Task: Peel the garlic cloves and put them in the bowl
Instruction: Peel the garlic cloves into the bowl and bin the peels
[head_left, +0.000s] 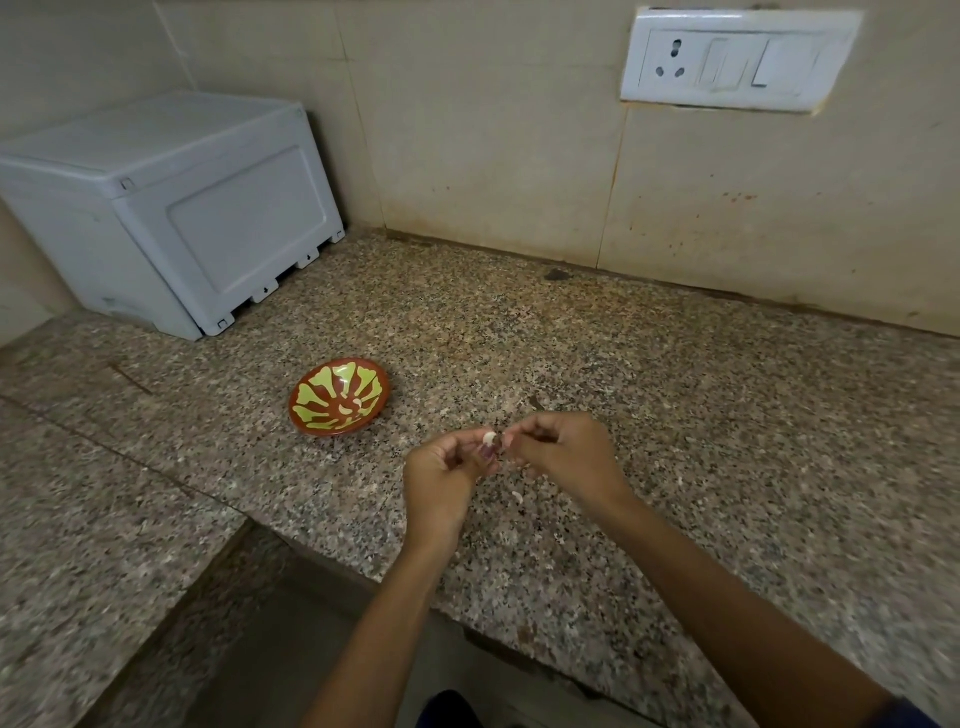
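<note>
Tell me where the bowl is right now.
The painted bowl sits on the granite counter, left of and beyond both hands, in front of the grey plastic box.

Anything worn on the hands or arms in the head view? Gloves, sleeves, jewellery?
No gloves: left hand and right hand are bare, forearms bare too. No rings, watch or bracelets visible. A dark sleeve edge shows on the right arm at the frame's bottom corner.

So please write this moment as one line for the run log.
peeling | left hand holds garlic clove | right hand picks skin | bowl has cloves
</note>
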